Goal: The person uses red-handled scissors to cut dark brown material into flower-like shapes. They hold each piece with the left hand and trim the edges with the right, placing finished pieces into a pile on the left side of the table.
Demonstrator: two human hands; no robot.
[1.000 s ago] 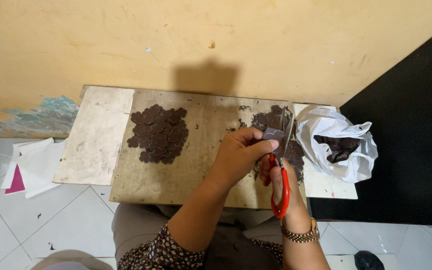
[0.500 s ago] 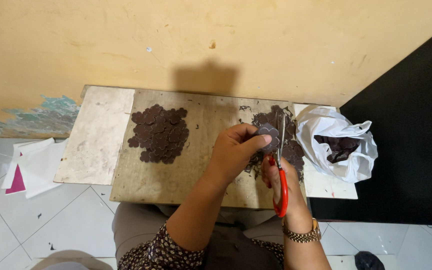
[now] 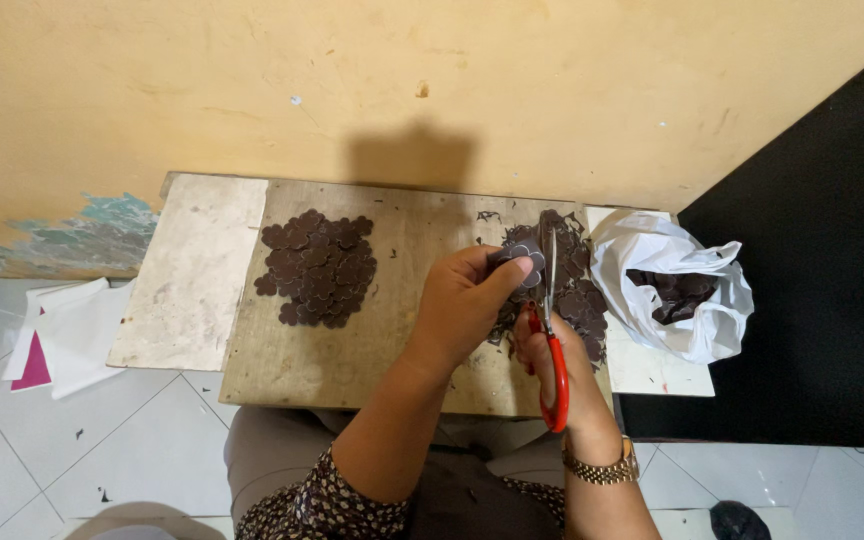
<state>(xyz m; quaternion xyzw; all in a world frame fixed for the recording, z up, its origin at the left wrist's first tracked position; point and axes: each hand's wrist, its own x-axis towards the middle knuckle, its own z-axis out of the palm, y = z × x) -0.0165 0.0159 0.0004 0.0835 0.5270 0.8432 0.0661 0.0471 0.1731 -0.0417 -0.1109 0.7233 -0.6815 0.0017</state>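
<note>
My left hand (image 3: 464, 303) pinches a small dark flower-shaped piece (image 3: 522, 262) above the wooden board (image 3: 302, 365). My right hand (image 3: 552, 365) grips red-handled scissors (image 3: 553, 340), whose blades point up along the right side of that piece. A neat pile of cut dark flower shapes (image 3: 318, 267) lies on the board's left half. A rougher heap of dark pieces and scraps (image 3: 577, 290) sits under and behind my hands.
A white plastic bag (image 3: 677, 285) holding more dark pieces lies at the board's right end. A pale slab (image 3: 192, 270) adjoins the board on the left. White and pink papers (image 3: 52, 335) lie on the tiled floor. A yellow wall stands behind, a black panel at right.
My hands and the scissors have drifted slightly up and right toward the heap. The scissor blades have moved along the piece's edge.
</note>
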